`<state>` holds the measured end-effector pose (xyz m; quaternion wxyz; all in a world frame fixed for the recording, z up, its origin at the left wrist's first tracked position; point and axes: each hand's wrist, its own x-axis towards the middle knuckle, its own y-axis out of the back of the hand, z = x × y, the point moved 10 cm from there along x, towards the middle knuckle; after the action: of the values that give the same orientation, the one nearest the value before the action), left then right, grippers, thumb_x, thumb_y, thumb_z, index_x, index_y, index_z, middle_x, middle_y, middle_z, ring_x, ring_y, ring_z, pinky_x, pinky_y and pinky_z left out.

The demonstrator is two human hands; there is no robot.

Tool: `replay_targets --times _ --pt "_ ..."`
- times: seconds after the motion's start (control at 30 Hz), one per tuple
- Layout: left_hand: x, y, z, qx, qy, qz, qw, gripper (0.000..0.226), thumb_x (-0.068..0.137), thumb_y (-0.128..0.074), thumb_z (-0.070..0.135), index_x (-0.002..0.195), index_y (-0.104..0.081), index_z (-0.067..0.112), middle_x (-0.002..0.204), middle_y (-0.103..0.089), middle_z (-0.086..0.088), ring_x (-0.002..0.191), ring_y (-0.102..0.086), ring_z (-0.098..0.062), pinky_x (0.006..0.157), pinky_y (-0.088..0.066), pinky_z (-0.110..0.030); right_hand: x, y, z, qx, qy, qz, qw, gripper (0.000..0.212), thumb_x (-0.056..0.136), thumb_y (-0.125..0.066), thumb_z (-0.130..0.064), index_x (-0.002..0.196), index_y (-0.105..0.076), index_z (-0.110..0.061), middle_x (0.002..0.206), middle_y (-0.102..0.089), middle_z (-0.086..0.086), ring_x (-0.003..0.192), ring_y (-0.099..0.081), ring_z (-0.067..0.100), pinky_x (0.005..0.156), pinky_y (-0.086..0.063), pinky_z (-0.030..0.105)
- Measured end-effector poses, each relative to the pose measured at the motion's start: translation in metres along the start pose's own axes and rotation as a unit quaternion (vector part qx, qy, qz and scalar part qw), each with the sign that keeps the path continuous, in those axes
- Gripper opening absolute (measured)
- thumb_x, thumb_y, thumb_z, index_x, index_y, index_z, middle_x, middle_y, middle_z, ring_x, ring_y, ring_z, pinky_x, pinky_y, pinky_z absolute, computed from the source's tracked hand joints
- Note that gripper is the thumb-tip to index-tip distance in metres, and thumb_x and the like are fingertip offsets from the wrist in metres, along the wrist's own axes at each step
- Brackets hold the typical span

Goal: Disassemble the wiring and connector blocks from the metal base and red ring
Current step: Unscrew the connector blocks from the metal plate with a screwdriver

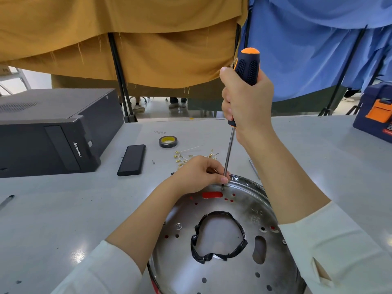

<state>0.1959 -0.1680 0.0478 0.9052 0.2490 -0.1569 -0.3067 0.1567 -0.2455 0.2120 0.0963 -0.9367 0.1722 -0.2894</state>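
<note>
A round metal base (250,213) lies on the table in front of me, its centre hole edged with black tape (218,238). Red of the ring (212,195) shows through a slot and small holes in the base. My right hand (247,102) grips the black and orange handle of a long screwdriver (247,66), held upright. Its tip sits on a screw (223,187) near the far rim. My left hand (200,172) pinches the shaft just above the tip. Several loose brass terminals with wires (186,157) lie beyond my left hand.
A black computer case (53,130) stands at the left, a dark flat phone-like block (132,160) beside it. A roll of black tape (168,141) lies further back. A blue and orange box (375,115) sits at the far right. A pen (6,201) lies at the left edge.
</note>
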Motion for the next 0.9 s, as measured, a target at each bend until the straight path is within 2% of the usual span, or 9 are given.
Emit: replay_targets --times 0.27,0.57,0.9 --pt "0.0001 0.0007 0.0010 0.025 -0.001 0.000 1.000 0.032 0.080 -0.073 0.014 0.057 -0.065 0.036 0.088 -0.073 0.009 0.097 -0.066 -0.008 0.094 -0.049 -0.035 0.0003 0.0018 0.0040 -0.009 -0.003 0.003 1.000 0.029 0.083 -0.060 -0.007 0.064 -0.041 -0.019 0.052 -0.034 -0.002 0.039 -0.030 0.010 0.038 -0.029 0.020" --pt "-0.0005 0.0006 0.0024 0.030 -0.005 0.007 1.000 0.023 0.079 -0.073 0.014 0.066 -0.067 0.032 0.091 -0.073 0.003 0.098 -0.066 -0.013 0.094 -0.048 -0.041 0.0033 0.0031 0.0070 -0.008 -0.013 0.010 1.000 0.024 0.082 -0.059 -0.007 0.068 -0.041 -0.016 0.052 -0.036 -0.002 0.038 -0.030 0.011 0.038 -0.029 0.020" --pt "0.0008 0.0009 0.0000 0.037 0.001 0.015 0.999 0.022 0.078 -0.074 0.019 0.064 -0.066 0.034 0.092 -0.072 -0.005 0.098 -0.065 -0.023 0.091 -0.048 -0.047 0.0045 0.0062 0.0075 -0.033 -0.007 0.025 0.999 0.026 0.080 -0.059 -0.007 0.065 -0.040 -0.017 0.055 -0.034 0.000 0.042 -0.029 0.013 0.041 -0.029 0.022"
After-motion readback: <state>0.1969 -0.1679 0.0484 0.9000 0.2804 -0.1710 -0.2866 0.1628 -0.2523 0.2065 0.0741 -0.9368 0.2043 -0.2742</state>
